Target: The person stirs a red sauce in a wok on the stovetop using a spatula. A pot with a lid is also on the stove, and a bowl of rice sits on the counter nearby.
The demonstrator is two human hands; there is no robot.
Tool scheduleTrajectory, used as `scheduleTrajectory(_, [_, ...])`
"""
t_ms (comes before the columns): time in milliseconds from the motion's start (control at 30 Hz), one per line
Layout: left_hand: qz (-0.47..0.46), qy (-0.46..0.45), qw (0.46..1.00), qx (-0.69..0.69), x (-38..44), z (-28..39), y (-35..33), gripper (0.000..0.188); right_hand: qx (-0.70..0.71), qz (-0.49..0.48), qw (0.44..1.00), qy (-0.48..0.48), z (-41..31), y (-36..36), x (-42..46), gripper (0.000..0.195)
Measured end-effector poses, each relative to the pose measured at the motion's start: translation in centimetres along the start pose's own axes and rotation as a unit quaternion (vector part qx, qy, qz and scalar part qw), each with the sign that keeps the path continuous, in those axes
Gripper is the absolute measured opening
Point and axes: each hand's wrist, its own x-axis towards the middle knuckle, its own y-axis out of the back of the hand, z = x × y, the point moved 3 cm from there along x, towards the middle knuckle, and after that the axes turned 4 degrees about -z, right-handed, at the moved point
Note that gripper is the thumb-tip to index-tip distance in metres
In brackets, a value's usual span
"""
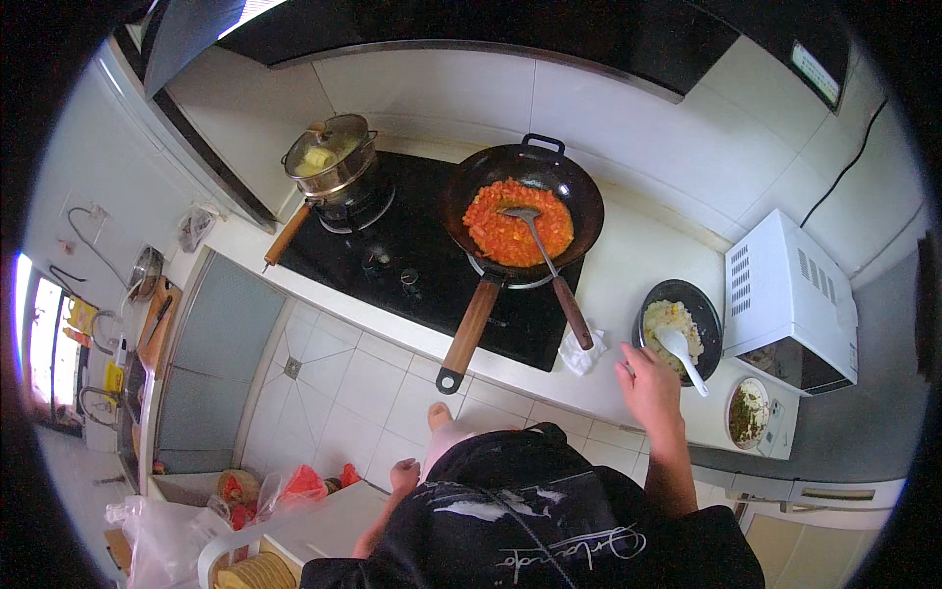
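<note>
My right hand (651, 383) is at the left rim of a dark inner pot (714, 324) that holds cooked rice (671, 318) and a white rice paddle (678, 346). Whether its fingers grip the rim cannot be told. Low beside my body hangs my left hand (405, 475), its fingers loosely curled and no object visible in it. A wok (581, 177) on the cooktop contains chopped tomato sauce (500, 234). A metal spatula (546, 254) rests in the sauce, its wooden handle over the wok's edge. A crumpled white cloth or tissue (583, 352) lies near that handle.
A lidded pot (331, 158) stands on the left of the black cooktop (423, 221). The wok's wooden handle (471, 331) juts over the counter edge. At right are a white microwave oven (791, 294) and a bowl of chopped greens (748, 414). A range hood (471, 29) hangs above.
</note>
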Motion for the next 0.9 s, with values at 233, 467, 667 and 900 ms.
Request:
scheduleTrajectory(233, [0.011,-0.012,1.0,-0.002,3.8,-7.2,2.2,0.028,0.065,0.069,0.995,0.037,-2.4,2.0,1.0,0.024])
scheduleTrajectory(467, [0.019,-0.029,0.998,-0.047,5.2,0.1,2.4,0.026,0.038,0.075,0.996,0.024,-3.9,0.7,1.2,0.026])
scheduleTrajectory(667, [0.006,-0.021,0.998,-0.051,7.9,1.4,7.1,0.025,0.013,0.106,0.994,0.035,-7.1,-0.7,3.2,0.032])
scheduleTrajectory(900, [-0.011,0.012,0.999,-0.036,9.6,1.2,12.2,0.025,-0.136,0.017,0.989,-0.056,-7.5,-3.0,6.8,0.051])
